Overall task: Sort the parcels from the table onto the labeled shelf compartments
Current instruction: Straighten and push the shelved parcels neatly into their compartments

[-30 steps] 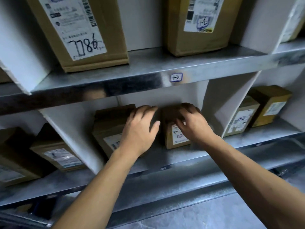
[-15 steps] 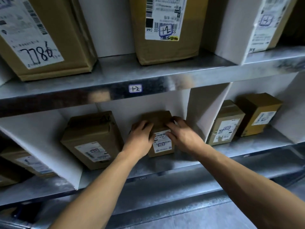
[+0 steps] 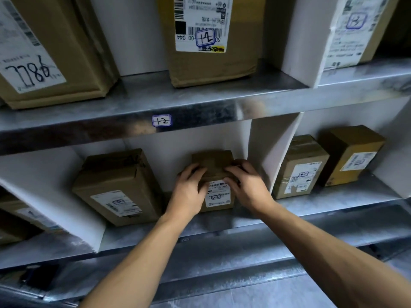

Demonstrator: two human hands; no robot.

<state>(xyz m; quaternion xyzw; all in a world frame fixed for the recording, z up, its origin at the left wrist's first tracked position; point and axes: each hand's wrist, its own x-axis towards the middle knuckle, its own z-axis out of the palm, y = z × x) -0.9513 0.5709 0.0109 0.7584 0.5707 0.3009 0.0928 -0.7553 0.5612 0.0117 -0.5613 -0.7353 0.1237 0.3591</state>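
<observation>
Head view looks down at a small brown parcel (image 3: pixel 216 167) standing upright on the lower metal shelf (image 3: pixel 333 201), in the compartment below a handwritten shelf label (image 3: pixel 162 120). The left hand (image 3: pixel 189 192) grips its left side and the right hand (image 3: pixel 246 185) curls over its right front edge. A larger parcel (image 3: pixel 117 185) stands just left of it, and a white divider (image 3: pixel 264 152) stands close on its right, with 2 more parcels beyond.

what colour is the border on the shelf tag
Blue, around a white shelf tag with dark handwriting; head view.
</observation>
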